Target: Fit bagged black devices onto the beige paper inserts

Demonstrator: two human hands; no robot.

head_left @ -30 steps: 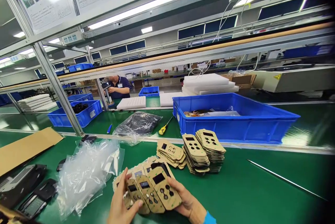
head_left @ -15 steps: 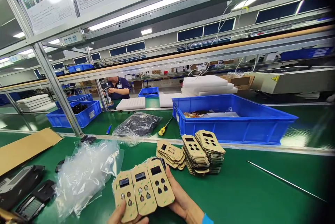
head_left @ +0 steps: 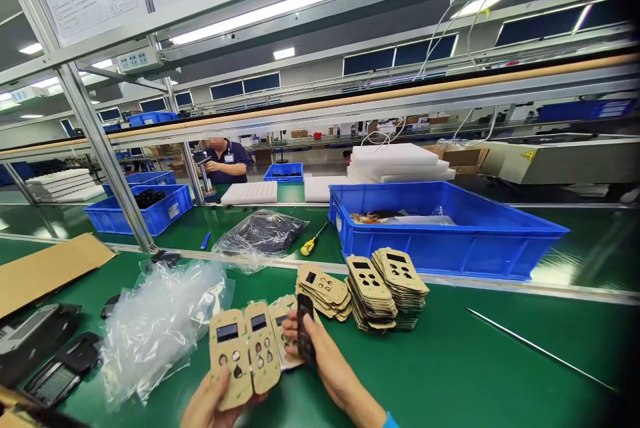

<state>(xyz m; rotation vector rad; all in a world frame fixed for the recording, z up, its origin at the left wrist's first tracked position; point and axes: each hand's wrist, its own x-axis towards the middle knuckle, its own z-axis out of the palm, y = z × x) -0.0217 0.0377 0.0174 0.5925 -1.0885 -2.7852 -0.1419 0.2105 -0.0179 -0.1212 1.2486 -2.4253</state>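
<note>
My left hand (head_left: 213, 395) grips a joined row of tan backing panels (head_left: 235, 358) with dark windows and round holes, thumb on the front of the leftmost one. The row bends between panels. At its right end my right hand (head_left: 323, 355) holds a black part (head_left: 305, 331) on edge, fingers wrapped round it, partly over the last panel. Beyond my right hand stand a low pile of similar tan panels (head_left: 325, 288) and two taller stacks (head_left: 371, 291).
A big blue bin (head_left: 450, 248) stands behind the stacks. Clear plastic bags (head_left: 160, 328) and black housings (head_left: 37, 341) lie at left, a thin metal rod (head_left: 540, 348) at right. A yellow screwdriver (head_left: 309, 246) lies farther back. A person (head_left: 227, 161) works across the line.
The black part, earlier mostly hidden behind the right panel, now stands on edge in my right hand. The panel row has folded and shifted slightly left.
</note>
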